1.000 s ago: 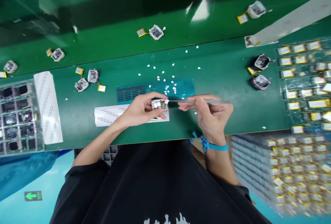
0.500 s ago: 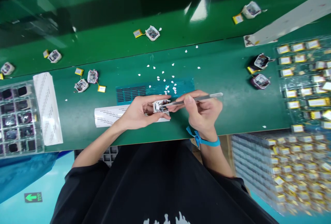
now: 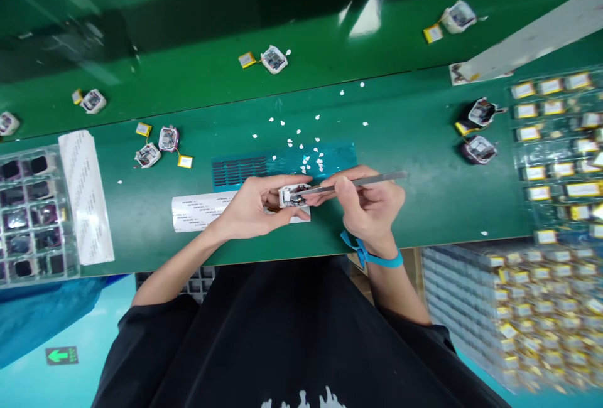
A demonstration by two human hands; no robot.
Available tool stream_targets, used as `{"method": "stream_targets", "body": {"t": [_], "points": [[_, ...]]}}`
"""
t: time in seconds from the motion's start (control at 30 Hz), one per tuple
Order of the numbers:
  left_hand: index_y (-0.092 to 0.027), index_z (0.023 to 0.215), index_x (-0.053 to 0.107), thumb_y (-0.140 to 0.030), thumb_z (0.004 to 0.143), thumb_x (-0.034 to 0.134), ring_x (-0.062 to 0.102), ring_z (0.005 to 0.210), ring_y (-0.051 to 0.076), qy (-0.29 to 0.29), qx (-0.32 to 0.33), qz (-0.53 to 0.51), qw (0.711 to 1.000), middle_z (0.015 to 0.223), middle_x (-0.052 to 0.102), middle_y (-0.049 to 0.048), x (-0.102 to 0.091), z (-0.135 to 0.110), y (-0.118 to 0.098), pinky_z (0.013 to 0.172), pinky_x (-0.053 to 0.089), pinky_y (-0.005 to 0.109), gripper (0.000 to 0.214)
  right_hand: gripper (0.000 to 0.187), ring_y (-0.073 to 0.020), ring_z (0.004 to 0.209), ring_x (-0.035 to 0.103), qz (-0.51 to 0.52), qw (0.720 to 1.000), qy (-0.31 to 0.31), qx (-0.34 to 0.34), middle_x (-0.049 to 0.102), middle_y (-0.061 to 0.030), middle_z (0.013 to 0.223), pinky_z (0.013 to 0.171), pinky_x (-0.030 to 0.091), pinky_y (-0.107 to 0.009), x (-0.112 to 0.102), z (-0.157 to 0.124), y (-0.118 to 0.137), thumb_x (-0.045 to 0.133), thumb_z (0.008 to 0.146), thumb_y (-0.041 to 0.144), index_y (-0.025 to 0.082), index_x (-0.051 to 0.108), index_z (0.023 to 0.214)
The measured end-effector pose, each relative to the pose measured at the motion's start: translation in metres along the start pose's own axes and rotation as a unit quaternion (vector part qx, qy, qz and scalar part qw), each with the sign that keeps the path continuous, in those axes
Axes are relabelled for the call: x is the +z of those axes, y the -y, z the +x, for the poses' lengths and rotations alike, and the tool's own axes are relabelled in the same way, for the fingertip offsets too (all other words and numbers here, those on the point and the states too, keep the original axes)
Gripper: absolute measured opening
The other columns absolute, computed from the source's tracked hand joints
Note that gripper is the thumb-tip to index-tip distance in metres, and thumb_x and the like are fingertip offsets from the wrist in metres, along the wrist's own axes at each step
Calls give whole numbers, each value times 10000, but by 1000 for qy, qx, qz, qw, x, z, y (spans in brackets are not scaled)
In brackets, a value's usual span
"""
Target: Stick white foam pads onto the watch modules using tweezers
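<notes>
My left hand [image 3: 252, 207] grips a small white smartwatch case [image 3: 286, 196] by its edges, its open side with the electronics facing up. Metal tweezers [image 3: 372, 179] lie in my right hand [image 3: 370, 201], pinched between thumb and fingers. Their tips reach into the case, but what they touch there is too small to make out. Beneath my left hand is a white printed sheet [image 3: 195, 212]. Just beyond my hands lie a blue film with dark strips [image 3: 240, 171] and several tiny white stickers [image 3: 301, 146].
Opened watch cases with yellow batteries lie on the bench, such as one white case [image 3: 274, 59] and one purple case [image 3: 479, 149]. A compartment tray [image 3: 32, 213] is at left beside white paper [image 3: 87, 198]. Battery trays [image 3: 537, 163] stand at right, near a slanted white post [image 3: 532, 37].
My hands stay almost in place, with the tweezer tips still inside the watch case. The view shifts slightly; several batches of parts on the belt beyond the bench sit a little farther left.
</notes>
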State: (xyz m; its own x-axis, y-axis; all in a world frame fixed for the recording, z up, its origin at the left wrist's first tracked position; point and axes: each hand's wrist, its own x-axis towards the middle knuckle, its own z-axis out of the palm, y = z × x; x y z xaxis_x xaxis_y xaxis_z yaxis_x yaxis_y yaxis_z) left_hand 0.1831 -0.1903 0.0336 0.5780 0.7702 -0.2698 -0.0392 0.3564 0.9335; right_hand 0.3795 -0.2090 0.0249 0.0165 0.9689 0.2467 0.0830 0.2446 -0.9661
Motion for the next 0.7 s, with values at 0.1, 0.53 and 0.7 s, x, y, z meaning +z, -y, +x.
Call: {"method": "stream_targets", "body": {"t": [0.1,0.53,0.7], "points": [[-112,1297,655,-138,812,733,802,877,263,1,1,-5,1000,985,812,98,0,0,1,767,677,298,493,170,-162,586,745,-3,1000,0,-5,763,-7,714,530,637,-245,0,0,-1,592,998,291,223,710,897],[-146,1295,671,-197,873,682,805,842,275,-8,-3,3,1000,899,813,93,-1,3,4,735,668,340,426,153,-165,666,768,-32,999,17,-29,788,-14,813,585,637,-244,-1,-7,-6,571,1000,204,219,722,979],[-147,1262,664,-265,951,602,802,835,249,-9,6,63,998,863,803,85,-12,-4,-8,755,657,346,338,188,-182,728,777,-52,997,10,-63,795,-14,863,624,641,-297,-10,-7,-11,567,1001,208,240,738,1073]]}}
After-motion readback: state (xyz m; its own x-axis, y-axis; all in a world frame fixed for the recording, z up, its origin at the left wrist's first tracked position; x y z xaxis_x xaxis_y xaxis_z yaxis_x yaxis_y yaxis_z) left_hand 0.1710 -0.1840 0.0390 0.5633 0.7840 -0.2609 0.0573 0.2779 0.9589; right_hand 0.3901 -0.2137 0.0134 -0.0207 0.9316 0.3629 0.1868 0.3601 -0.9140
